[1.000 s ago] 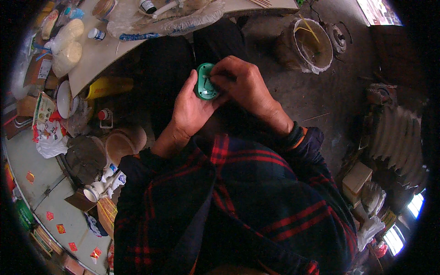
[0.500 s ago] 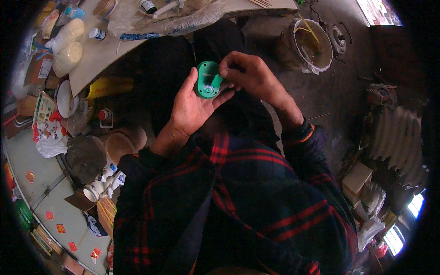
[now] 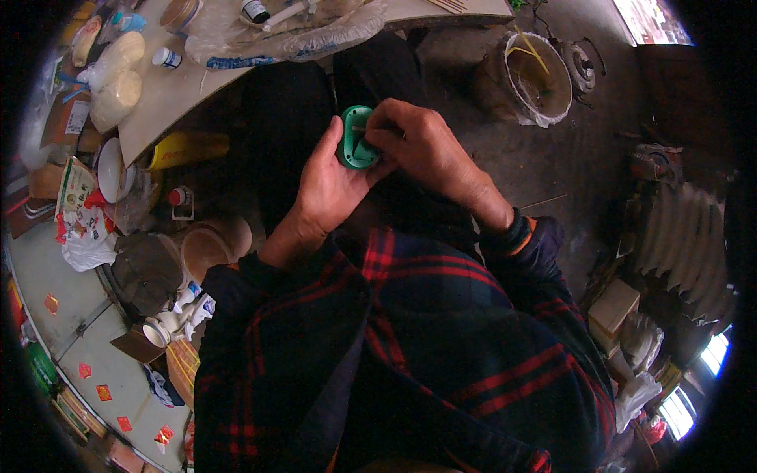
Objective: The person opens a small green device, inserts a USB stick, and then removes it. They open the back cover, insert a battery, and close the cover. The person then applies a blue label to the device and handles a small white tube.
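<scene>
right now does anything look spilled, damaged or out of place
No spill or damage stands out. Mildly odd: small red squares dot the pale panel at lower left, turned at differing angles. The green case in the left hand looks unbroken.

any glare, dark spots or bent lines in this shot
Head view: glare washes out the opening at upper right; head view: the grey surface at lower left has a curved outer edge; head view: dark trousers nearly merge into shadow.

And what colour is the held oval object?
The oval object is green; the head view shows it best.
</scene>
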Motion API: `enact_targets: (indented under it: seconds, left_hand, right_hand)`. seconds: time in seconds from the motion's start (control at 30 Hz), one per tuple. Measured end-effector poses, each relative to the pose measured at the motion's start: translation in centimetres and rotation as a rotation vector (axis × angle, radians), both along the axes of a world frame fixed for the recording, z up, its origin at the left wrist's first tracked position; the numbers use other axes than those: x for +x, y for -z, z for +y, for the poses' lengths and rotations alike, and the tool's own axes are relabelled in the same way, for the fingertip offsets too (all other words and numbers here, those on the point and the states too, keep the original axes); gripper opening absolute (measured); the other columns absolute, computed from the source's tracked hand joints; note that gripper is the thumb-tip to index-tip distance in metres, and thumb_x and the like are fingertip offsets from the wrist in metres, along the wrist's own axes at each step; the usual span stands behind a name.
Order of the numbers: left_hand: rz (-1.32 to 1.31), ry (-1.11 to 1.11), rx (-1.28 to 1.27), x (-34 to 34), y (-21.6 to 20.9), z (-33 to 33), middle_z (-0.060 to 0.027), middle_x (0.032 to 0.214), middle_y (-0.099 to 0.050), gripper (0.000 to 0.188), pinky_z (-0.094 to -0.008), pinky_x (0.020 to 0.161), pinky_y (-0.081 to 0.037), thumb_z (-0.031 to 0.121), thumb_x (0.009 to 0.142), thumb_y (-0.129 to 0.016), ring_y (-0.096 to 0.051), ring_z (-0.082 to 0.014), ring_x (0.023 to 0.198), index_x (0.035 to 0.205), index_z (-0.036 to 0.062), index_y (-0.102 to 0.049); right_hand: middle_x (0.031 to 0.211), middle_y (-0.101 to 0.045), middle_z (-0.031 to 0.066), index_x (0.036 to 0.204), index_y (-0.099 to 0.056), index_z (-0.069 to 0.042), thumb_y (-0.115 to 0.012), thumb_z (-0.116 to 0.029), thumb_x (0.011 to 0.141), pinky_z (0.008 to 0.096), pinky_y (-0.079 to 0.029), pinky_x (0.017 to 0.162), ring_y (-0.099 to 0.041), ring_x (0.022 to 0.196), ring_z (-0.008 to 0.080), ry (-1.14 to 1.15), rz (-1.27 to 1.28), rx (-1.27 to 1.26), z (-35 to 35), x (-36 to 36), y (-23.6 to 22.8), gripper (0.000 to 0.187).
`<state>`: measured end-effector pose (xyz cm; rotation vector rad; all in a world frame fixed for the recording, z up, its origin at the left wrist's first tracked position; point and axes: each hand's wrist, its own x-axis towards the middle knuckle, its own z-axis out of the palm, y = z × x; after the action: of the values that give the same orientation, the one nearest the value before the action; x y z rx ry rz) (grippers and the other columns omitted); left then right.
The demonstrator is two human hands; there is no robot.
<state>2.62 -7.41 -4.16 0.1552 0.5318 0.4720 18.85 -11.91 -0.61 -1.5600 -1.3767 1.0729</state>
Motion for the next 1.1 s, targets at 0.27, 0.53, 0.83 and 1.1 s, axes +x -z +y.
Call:
enact_targets:
  seconds: [0.27,0.53,0.83,1.1]
  left_hand:
    - [-0.017,-0.019,-0.054,-0.1,0.3,-0.1,-0.0096,0.123,-0.055,0.043,-0.0443,0.101,-0.041,0.041,0.101,-0.034,-0.052,-0.0242,0.116,0.123,0.0092,-0.051]
    - [0.031,-0.007,-0.054,0.1,-0.1,-0.2,-0.0096,0.125,-0.055,0.047,-0.0446,0.103,-0.038,0.045,0.099,-0.034,-0.052,-0.0251,0.116,0.127,0.0093,-0.049]
    - [0.082,-0.023,0.125,-0.1,-0.4,-0.2,-0.0122,0.126,-0.051,0.048,-0.0438,0.102,-0.040,0.040,0.100,-0.037,-0.051,-0.0263,0.117,0.132,0.0048,-0.043]
    - [0.793,-0.073,1.660,-0.2,-1.5,1.1,-0.0180,0.124,-0.051,0.061,-0.0390,0.098,-0.041,0.014,0.086,-0.065,-0.052,-0.0334,0.114,0.138,0.0017,-0.035]
  right_hand:
    - [0.084,-0.061,0.0175,0.085,-0.058,-0.004,-0.064,-0.018,0.083,0.0434,-0.051,0.065,-0.061,0.078,0.0396,0.011,-0.206,0.166,0.0,-0.7,1.0,0.016]
    - [0.084,-0.063,0.0162,0.089,-0.056,-0.005,-0.067,-0.023,0.081,0.0445,-0.051,0.065,-0.063,0.078,0.0380,0.028,-0.305,0.192,0.0,-0.7,0.5,0.022]
    - [0.081,-0.066,0.0144,0.101,-0.055,-0.006,-0.070,-0.028,0.081,0.0384,-0.052,0.064,-0.066,0.074,0.0284,-0.003,-0.161,0.007,0.2,0.3,1.2,0.033]
    - [0.097,-0.063,0.0078,0.118,-0.054,0.003,-0.057,-0.028,0.095,0.0260,-0.052,0.067,-0.062,0.079,0.0134,0.053,0.623,-0.033,-1.1,-0.6,1.6,0.038]
